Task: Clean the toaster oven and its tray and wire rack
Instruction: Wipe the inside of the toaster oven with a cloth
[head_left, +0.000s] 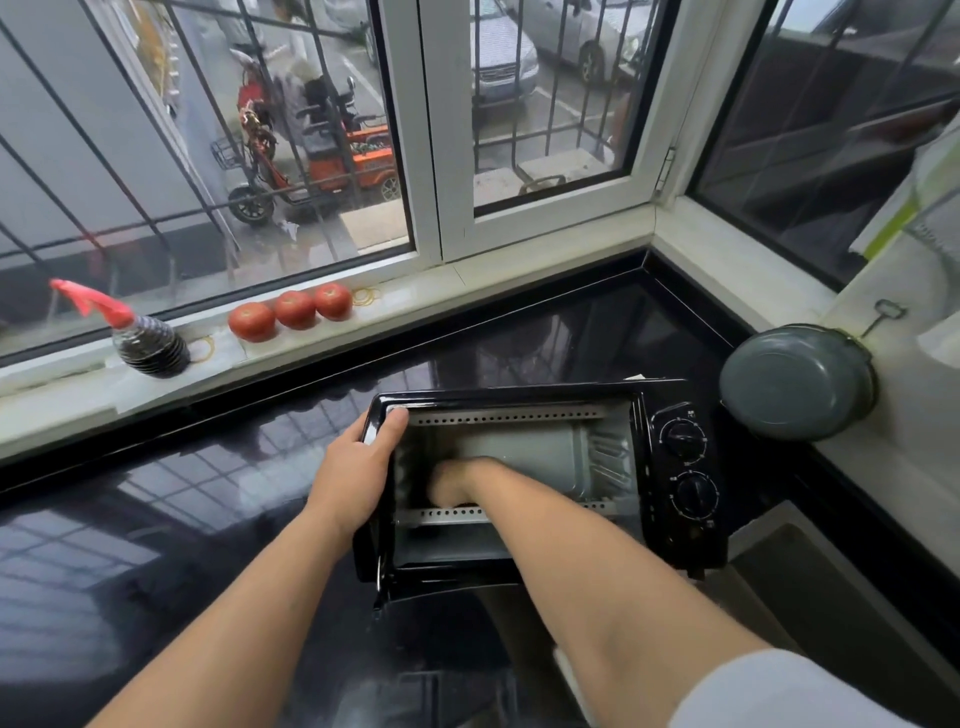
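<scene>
A small black toaster oven (670, 535) stands on the dark counter with its door folded down toward me. Two round knobs sit on its right panel. My left hand (358, 467) grips the oven's upper left front corner, thumb on the top edge. My right hand (452, 486) reaches deep into the grey cavity, against the back left of the interior. Its fingers are blurred and in shadow, so I cannot see whether it holds anything. No tray or wire rack shows inside the oven.
A grey pot lid (797, 382) hangs on the wall right of the oven. On the windowsill lie three tomatoes (293, 310), rubber bands and a dark bottle (150, 345) with a red sprayer. The glossy black counter (208, 493) stretches left.
</scene>
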